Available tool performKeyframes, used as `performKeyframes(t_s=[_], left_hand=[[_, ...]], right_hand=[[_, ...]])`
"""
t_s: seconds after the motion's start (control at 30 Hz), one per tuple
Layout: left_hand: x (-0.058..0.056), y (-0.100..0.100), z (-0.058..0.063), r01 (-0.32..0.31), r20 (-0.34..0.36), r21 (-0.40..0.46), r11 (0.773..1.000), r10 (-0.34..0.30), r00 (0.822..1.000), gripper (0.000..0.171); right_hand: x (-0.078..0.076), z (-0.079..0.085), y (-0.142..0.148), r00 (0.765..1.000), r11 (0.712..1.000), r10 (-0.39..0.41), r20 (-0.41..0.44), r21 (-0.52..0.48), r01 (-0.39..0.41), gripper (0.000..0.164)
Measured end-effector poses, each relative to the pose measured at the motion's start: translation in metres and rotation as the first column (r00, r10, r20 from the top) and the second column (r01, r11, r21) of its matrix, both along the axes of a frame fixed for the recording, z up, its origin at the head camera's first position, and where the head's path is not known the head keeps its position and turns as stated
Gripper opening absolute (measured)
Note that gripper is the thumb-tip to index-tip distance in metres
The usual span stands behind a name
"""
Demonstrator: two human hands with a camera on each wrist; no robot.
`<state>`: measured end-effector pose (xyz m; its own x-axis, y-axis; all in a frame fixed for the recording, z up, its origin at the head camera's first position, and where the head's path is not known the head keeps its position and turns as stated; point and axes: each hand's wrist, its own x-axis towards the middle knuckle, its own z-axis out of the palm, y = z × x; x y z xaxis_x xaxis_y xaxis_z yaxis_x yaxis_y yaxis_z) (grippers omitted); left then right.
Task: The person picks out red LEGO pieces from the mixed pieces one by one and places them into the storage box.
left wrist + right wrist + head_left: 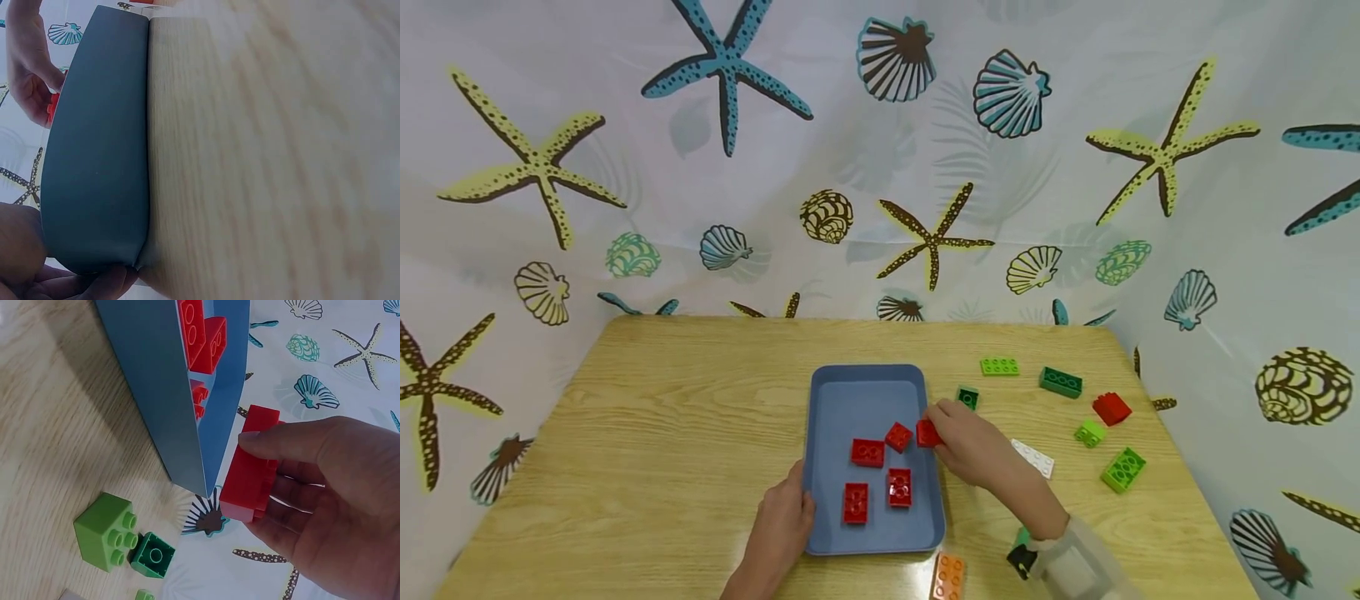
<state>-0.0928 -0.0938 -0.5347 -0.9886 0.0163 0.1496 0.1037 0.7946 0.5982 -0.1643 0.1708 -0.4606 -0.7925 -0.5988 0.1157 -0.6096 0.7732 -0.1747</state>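
Note:
A blue tray (867, 398) lies on the wooden table with several red bricks (868, 452) inside it. At its left edge, my left hand (781, 515) grips the side wall; the left wrist view shows fingers (106, 284) bent against the tray's lower corner. My right hand (968, 443) pinches another red brick (249, 469) between thumb and fingers. In the head view this brick appears at the tray's right rim, and the right wrist view shows it raised beside the wall, apart from the bricks inside.
Right of the tray lie a light green brick (999, 367), dark green bricks (1061, 382), a white brick (1032, 458), a red brick (1112, 408) and lime bricks (1123, 470). An orange brick (948, 575) lies near the front. A patterned curtain (820, 275) stands behind the table.

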Motion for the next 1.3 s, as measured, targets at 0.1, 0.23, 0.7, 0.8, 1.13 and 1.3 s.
performKeyframes(t_s=[0.1, 0.23, 0.7, 0.8, 1.13, 1.3], left_hand=[[-0.001, 0.000, 0.000, 0.004, -0.007, -0.004, 1.000, -0.004, 1.000, 0.040], [-0.001, 0.000, 0.000, 0.004, -0.009, -0.004, 1.000, -0.004, 1.000, 0.040], [0.000, -0.001, -0.002, 0.008, -0.015, 0.013, 1.000, -0.008, 1.000, 0.038], [-0.001, -0.001, -0.002, 0.007, -0.017, 0.010, 1.000, -0.006, 1.000, 0.037], [-0.002, 0.000, -0.003, 0.001, -0.047, -0.002, 1.000, -0.001, 0.999, 0.038], [-0.001, 0.000, -0.001, 0.000, -0.046, 0.001, 1.000, 0.000, 0.999, 0.038]], right_hand=[[-0.004, -0.001, -0.003, 1.000, 1.000, 0.011, -0.013, -0.001, -0.011, 0.027], [-0.010, -0.001, -0.007, 0.999, 0.999, 0.031, -0.030, 0.013, -0.030, 0.024], [-0.031, -0.001, -0.030, 0.996, 0.989, 0.088, -0.020, 0.120, -0.085, 0.027], [-0.035, -0.001, -0.036, 0.995, 0.987, 0.098, -0.008, 0.132, -0.096, 0.026], [-0.047, -0.007, -0.047, 0.994, 0.984, 0.108, -0.028, 0.146, -0.102, 0.023], [-0.052, -0.012, -0.052, 0.992, 0.982, 0.121, -0.021, 0.151, -0.116, 0.024]])
